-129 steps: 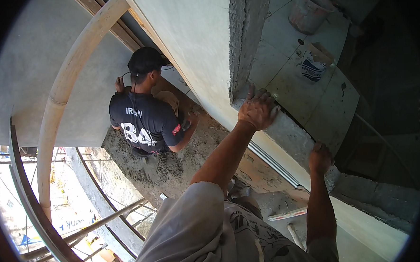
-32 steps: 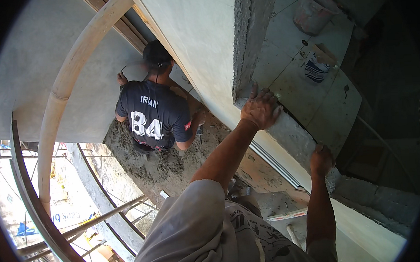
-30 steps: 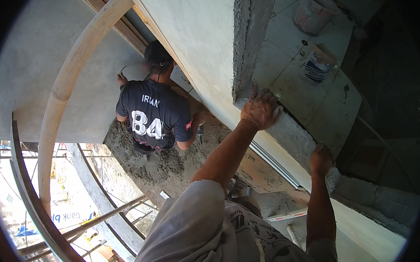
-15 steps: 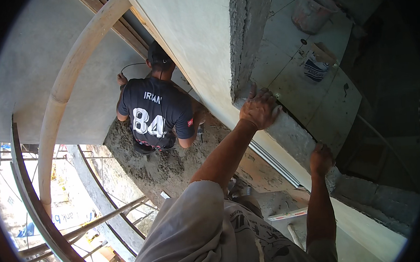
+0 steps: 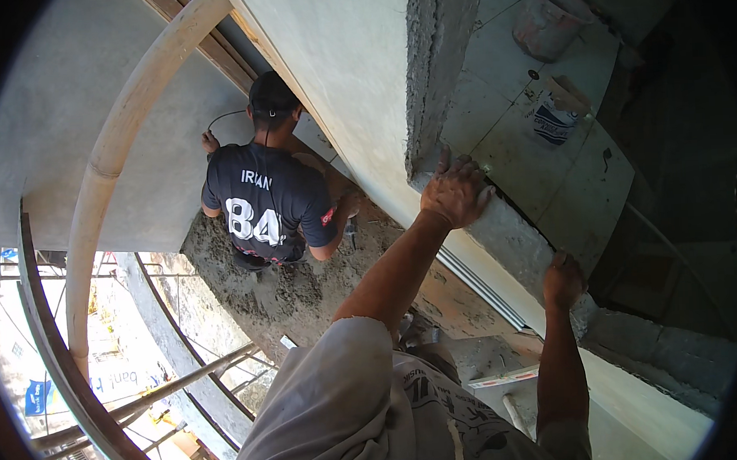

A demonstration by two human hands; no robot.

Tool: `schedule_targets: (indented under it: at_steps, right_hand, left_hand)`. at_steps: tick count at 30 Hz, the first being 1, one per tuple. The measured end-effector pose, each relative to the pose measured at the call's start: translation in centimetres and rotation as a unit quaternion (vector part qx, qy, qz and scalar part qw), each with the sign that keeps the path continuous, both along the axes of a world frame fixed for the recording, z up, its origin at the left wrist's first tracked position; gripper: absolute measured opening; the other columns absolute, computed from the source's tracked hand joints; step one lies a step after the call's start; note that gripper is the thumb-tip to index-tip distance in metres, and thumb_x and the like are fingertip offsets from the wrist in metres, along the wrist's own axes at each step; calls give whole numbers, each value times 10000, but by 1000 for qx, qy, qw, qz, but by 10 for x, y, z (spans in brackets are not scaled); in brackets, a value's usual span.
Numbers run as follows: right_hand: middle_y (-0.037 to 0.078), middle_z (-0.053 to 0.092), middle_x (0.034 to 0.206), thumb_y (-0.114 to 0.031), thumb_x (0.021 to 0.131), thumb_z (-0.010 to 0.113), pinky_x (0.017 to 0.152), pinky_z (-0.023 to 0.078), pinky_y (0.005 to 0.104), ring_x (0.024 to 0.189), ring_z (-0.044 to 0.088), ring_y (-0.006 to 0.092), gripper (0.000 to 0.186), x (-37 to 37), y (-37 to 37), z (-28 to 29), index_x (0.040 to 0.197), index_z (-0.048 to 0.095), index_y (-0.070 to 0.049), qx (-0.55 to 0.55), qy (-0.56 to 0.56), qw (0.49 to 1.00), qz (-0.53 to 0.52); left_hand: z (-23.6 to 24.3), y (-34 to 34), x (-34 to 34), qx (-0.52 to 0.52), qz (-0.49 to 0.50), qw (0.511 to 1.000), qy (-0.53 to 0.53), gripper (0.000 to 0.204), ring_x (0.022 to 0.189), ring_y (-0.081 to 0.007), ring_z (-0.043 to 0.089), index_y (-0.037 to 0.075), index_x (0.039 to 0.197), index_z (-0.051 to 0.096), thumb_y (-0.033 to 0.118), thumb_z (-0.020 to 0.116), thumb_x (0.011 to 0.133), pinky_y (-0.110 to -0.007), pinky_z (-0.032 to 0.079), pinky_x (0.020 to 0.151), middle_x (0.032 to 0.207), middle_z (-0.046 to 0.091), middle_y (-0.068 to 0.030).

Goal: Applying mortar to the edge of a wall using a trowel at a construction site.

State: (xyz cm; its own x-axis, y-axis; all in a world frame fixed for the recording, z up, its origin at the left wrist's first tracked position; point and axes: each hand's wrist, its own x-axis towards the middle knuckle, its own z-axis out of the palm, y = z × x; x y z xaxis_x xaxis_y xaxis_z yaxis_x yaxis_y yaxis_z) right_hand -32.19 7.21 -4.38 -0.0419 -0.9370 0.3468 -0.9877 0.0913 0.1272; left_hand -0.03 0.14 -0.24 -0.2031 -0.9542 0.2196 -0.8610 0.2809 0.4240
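My left hand (image 5: 456, 190) lies on the rough concrete sill (image 5: 510, 229) of a wall opening, beside the raw upright edge. Its fingers are stretched out and a little apart, with nothing in them. Farther along the same sill, my right hand (image 5: 564, 280) is closed over the edge, with its fingers curled. Its fingertips are partly hidden. Both forearms reach across to the sill from below. Above the sill stands the rough grey upright edge (image 5: 435, 68) of the opening, next to a smooth pale wall face (image 5: 343, 65).
A co-worker (image 5: 271, 193) in a dark shirt and cap crouches on wet grey mortar (image 5: 212, 263). A bamboo pole (image 5: 102, 161) curves upward at left, by an open drop with scaffold poles (image 5: 160, 391). Beyond the sill, a bucket (image 5: 549, 21) and torn bag (image 5: 558, 116) sit on tiles.
The co-worker's head and upper body have shifted slightly to the left. My two hands stay in the same places on the sill.
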Motion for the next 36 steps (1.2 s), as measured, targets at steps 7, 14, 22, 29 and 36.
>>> schedule_targets:
  at_steps: [7, 14, 22, 29, 36]
  right_hand:
    - [168, 718, 864, -342, 1018, 432, 694, 517, 542, 792, 694, 387, 388, -3, -2, -5, 880, 691, -87, 5, -6, 999, -32]
    - [174, 721, 863, -366, 1022, 422, 715, 513, 554, 816, 694, 398, 431, -3, -2, -8, 876, 710, -80, -14, -16, 1000, -20]
    - [181, 721, 861, -387, 1019, 417, 717, 509, 568, 812, 694, 408, 455, -5, -2, -8, 875, 715, -75, -25, -12, 999, -17]
    - [184, 721, 862, -374, 1006, 423, 718, 510, 574, 815, 694, 412, 436, -8, -3, -10, 888, 715, -73, -26, -34, 999, -3]
    - [182, 723, 893, -367, 1011, 413, 738, 509, 575, 859, 692, 413, 434, -5, -1, -7, 911, 712, -68, -20, -34, 999, -17]
  left_hand:
    - [0, 1, -1, -23, 7, 999, -35, 426, 1368, -241, 466, 151, 1213, 685, 464, 511, 982, -571, 181, 1231, 1325, 621, -73]
    - [4, 2, 0, 9, -3, 1000, -9, 466, 1380, -278, 461, 106, 1249, 667, 450, 523, 970, -543, 134, 1250, 1357, 596, -111]
    - [5, 1, 0, 29, -10, 1000, -4, 493, 1400, -282, 445, 112, 1290, 645, 463, 516, 969, -552, 128, 1248, 1381, 586, -117]
    - [4, 1, 0, 19, -4, 1000, -6, 485, 1400, -281, 444, 120, 1288, 651, 457, 524, 964, -553, 133, 1245, 1395, 581, -116]
    - [8, 1, 0, 35, -8, 999, -17, 478, 1409, -272, 425, 143, 1298, 650, 463, 515, 969, -548, 129, 1247, 1402, 569, -109]
